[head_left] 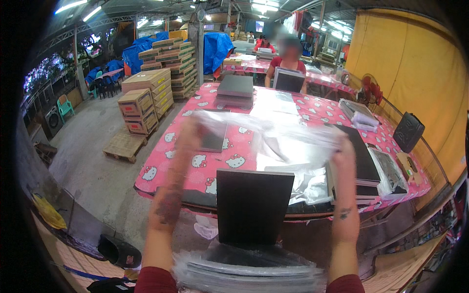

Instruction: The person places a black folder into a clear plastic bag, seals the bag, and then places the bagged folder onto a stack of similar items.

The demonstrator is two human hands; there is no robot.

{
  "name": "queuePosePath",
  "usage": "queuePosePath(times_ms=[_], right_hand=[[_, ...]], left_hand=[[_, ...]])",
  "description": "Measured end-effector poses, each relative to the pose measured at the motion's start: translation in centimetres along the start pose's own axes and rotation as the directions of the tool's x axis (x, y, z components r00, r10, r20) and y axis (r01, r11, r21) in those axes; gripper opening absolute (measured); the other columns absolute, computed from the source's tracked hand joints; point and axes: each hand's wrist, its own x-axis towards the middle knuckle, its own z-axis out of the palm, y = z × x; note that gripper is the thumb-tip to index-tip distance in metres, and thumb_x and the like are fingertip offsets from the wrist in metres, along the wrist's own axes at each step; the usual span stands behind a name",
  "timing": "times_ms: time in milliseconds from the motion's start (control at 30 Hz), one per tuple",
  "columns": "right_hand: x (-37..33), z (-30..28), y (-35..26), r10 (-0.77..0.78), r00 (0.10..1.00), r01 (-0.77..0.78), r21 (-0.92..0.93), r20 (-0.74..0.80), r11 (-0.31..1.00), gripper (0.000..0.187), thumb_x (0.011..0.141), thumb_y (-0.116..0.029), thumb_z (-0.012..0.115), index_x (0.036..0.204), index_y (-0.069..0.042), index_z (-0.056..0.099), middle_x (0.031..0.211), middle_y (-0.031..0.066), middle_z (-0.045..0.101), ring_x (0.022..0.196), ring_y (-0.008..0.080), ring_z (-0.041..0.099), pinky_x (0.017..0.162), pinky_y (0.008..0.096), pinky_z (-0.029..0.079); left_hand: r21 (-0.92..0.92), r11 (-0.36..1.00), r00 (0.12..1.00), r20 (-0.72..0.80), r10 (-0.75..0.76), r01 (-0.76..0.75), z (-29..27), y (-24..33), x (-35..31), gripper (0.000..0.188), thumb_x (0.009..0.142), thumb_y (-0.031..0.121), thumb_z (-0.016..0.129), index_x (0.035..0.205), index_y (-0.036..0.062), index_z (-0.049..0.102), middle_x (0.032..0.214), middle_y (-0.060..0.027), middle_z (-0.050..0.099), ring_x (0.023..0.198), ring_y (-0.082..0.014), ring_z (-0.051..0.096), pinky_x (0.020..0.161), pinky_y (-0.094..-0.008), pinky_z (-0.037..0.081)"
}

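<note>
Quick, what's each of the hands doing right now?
Left hand: holding one end of the clear plastic.
Right hand: holding the other end.

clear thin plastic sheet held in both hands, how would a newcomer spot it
Find the big pink patterned table. Above it, the person's left hand and right hand hold a clear, thin plastic sheet. Unlike the crumpled shiny plastic nearby, it spans both hands.

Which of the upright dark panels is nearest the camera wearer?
The black panel low in the middle, between the wearer's forearms. The other upright panel is across the pink table, in front of a co-worker.
</note>
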Motion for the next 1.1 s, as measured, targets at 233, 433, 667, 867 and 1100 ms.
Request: queuePosePath(times_ms=[233,433,667,867,1100], right_hand=[[-8.5,3.0,-9.8,-0.539,0.761,0.414,0.370,0.360,0.832,0.025,0.096,-0.027,0.045,0.098,-0.006,0.058,0.088,0.0044,0.062,0.078,0.0140,0.061,0.069,0.0331,0.052],[-18.5,15.8,1.3,-0.039,0.937,0.149,-0.299,0.346,0.943,0.020,0.094,-0.011,0.051,0.109,0.000,0.059,0.098,0.0119,0.066,0.085,0.0173,0.065,0.072,0.0287,0.051],[-22.4,17.6,5.1,0.172,0.925,-0.164,-0.055,0.338,0.985,0.017,0.084,-0.006,0.068,0.098,0.000,0.061,0.093,0.0091,0.068,0.085,0.0137,0.064,0.080,0.0276,0.052],[-23.3,15.6,7.0,0.112,0.943,-0.130,0.038,0.312,0.991,0.023,0.080,-0.005,0.072,0.099,0.001,0.060,0.094,0.0103,0.067,0.087,0.0158,0.064,0.083,0.0307,0.052],[-24.1,14.7,7.1,0.058,0.949,-0.100,0.119,0.311,0.988,0.026,0.077,-0.005,0.074,0.098,-0.001,0.058,0.086,0.0052,0.065,0.080,0.0145,0.063,0.077,0.0283,0.052]], left_hand=[[0.502,0.768,0.916,0.186,0.355,-0.399,-1.5,0.3,-4.1,0.024,0.088,0.014,0.056,0.106,-0.0009,0.063,0.098,-0.0198,0.065,0.094,-0.0316,0.063,0.082,-0.0391,0.048],[-0.242,0.959,0.985,0.130,-0.115,0.144,1.9,11.9,-7.8,0.022,0.089,0.015,0.061,0.106,0.0012,0.064,0.092,-0.0108,0.068,0.084,-0.0164,0.065,0.074,-0.0286,0.050],[-0.329,0.944,0.949,0.306,0.078,0.029,2.9,16.2,-11.3,0.012,0.089,0.010,0.062,0.086,-0.0012,0.061,0.070,-0.0013,0.059,0.066,-0.0063,0.051,0.058,-0.0244,0.041],[-0.233,0.967,0.962,0.222,0.157,-0.104,3.3,16.9,-11.6,0.012,0.087,0.009,0.063,0.082,-0.0021,0.059,0.066,-0.0090,0.057,0.059,-0.0152,0.052,0.055,-0.0292,0.040],[-0.197,0.964,0.962,0.171,0.213,-0.178,3.6,17.7,-11.7,0.008,0.085,0.006,0.062,0.083,-0.0013,0.059,0.066,-0.0111,0.057,0.060,-0.0198,0.056,0.055,-0.0323,0.041]])
